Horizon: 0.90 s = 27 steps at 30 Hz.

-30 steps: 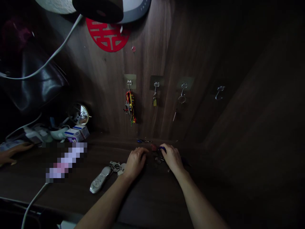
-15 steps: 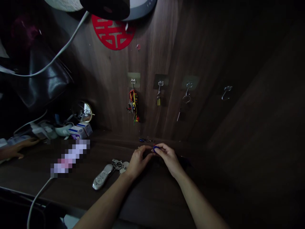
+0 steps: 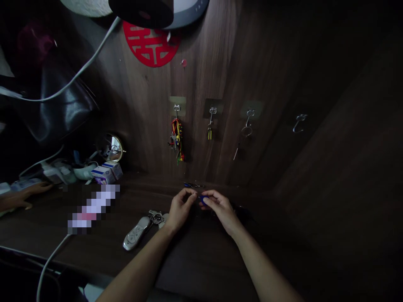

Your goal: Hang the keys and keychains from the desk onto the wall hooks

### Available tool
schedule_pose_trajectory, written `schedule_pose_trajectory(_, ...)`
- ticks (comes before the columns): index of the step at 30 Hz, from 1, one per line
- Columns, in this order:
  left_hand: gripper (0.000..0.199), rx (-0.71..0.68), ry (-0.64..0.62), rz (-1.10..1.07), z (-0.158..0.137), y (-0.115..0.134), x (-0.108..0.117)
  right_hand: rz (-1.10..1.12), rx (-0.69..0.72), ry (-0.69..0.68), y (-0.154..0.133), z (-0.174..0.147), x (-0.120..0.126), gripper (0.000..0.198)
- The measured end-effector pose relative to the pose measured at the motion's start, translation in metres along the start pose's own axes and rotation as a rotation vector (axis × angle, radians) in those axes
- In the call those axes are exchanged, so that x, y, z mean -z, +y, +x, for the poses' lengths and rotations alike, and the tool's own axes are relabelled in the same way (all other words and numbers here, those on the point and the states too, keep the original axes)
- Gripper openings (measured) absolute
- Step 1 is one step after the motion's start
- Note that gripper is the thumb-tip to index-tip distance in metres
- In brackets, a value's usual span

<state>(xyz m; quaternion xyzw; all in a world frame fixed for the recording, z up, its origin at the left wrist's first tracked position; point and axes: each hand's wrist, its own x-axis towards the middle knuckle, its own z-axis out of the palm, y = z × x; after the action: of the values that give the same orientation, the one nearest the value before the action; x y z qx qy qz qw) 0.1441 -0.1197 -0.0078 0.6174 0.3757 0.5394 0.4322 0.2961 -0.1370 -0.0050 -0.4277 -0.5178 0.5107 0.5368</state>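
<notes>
Between thumb and fingers, my right hand [image 3: 219, 204] pinches a small flat blue tag [image 3: 205, 200]. My left hand [image 3: 181, 205] is closed just to its left, its fingertips on a small metallic piece [image 3: 197, 194] that looks joined to the tag; its exact kind is too small to tell. Behind the fingers, a blue-ended key set [image 3: 193, 185] lies by the wall. A bunch of keys [image 3: 155, 217] with a silver remote fob [image 3: 136, 233] rests left of my left hand. Something dark [image 3: 242, 212] lies partly hidden by my right hand.
Metal hooks on the wall hold corded keys [image 3: 176, 140], a small yellow item [image 3: 210, 133] and a ring [image 3: 247, 131]; a bare hook [image 3: 299, 123] is at right. Leftward are a power strip [image 3: 94, 209], boxes [image 3: 107, 173], a round mirror [image 3: 113, 147] and another person's hand [image 3: 25, 197].
My hands have drawn slightly apart, the left one shifting left with the small metallic piece. More of the blue tag shows in my right fingers.
</notes>
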Motion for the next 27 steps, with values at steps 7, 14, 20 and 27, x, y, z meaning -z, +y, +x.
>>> schedule_pose_trajectory(7,0.025,0.044,0.005,-0.068,0.002,0.001,0.002,-0.163,0.075,-0.024,-0.001,-0.002,-0.003,0.02)
schedule_pose_trajectory(14,0.022,0.01,-0.001,0.01,0.002,-0.006,0.002,-0.219,0.184,0.059,0.001,0.0,-0.007,0.018)
schedule_pose_trajectory(20,0.024,0.024,0.008,0.003,0.001,-0.006,-0.001,-0.264,0.222,0.106,0.003,0.001,-0.012,0.015)
schedule_pose_trajectory(27,0.032,0.093,0.013,-0.059,0.004,-0.008,0.001,-0.1,0.171,0.178,0.0,0.003,-0.006,0.022)
